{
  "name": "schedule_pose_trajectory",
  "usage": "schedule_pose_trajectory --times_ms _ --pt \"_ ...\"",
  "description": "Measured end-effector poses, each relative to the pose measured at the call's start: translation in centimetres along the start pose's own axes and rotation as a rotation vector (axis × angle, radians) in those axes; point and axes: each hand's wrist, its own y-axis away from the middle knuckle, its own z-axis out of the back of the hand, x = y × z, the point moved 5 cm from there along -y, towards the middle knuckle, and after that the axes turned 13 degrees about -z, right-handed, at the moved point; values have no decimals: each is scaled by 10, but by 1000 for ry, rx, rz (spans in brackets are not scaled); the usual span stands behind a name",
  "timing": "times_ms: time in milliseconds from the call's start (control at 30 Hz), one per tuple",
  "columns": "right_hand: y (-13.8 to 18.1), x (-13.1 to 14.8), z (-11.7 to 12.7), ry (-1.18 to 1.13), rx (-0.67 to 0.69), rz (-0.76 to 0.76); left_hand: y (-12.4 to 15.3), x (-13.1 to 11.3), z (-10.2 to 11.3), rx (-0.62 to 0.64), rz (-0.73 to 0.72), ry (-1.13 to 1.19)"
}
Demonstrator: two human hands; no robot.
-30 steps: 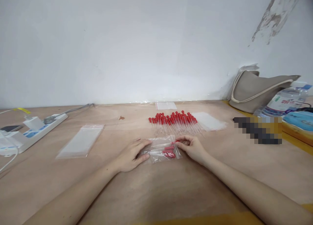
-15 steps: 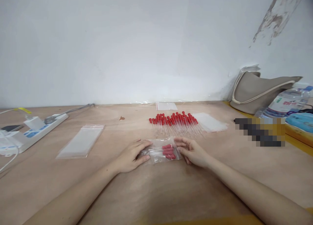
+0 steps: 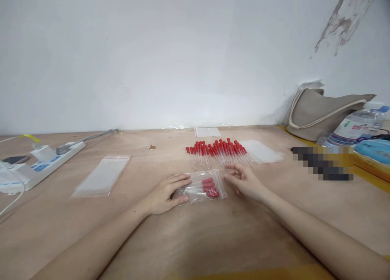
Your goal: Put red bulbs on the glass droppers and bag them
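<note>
Flat on the table in front of me lies a clear zip bag [image 3: 197,190] with several droppers [image 3: 210,187] inside, their red bulbs toward the zip end on the right. My left hand [image 3: 167,192] rests over the bag's left end, thumb and fingers spread, hiding part of the dropper tubes. Just off the zip end, my right hand [image 3: 243,181] hovers low with bent fingers apart and nothing visible in them. Beyond the bag is a pile of loose droppers [image 3: 216,148], red bulbs pointing toward the wall.
A stack of empty zip bags [image 3: 103,176] lies at left, near a white power strip [image 3: 51,166]. More clear bags [image 3: 263,152] sit right of the pile, another bag [image 3: 207,132] behind it. At right are a grey bag [image 3: 326,113], a large bottle [image 3: 350,129] and a blue case [image 3: 373,150].
My right hand has let go of the bag's zip end and drawn slightly up and to the right. My left hand stays on the bag's left end.
</note>
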Motion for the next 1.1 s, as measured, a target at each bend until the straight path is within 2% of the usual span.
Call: schedule_pose_trajectory --times_ms 67,167,267,367,533,633,733,833,900,1000,1100 --pt "-16 16 19 191 -233 172 0 -1 1 -15 -8 7" --pt "-46 45 27 533 -380 311 -1 -3 3 -47 -16 27" --pt "-75 66 19 742 -440 285 0 -3 3 -51 -7 34" --pt "-95 72 1 869 -449 217 0 -3 3 -39 -4 29" --pt "-108 68 -16 899 -425 170 -1 -3 2 -24 -19 25" --pt "-105 71 -8 802 -423 180 0 -2 1 -10 -14 8" --pt "-92 75 14 659 -436 229 1 -1 1 3 -3 -9" --pt "-67 68 46 293 -486 321 1 0 0 13 9 -13" --pt "-53 49 60 -35 -463 266 1 0 0 15 13 -13" --pt "-41 16 57 -388 -359 130 0 1 0 17 12 -13" --pt "-35 -4 40 -563 -294 52 0 2 -1 25 6 -19"
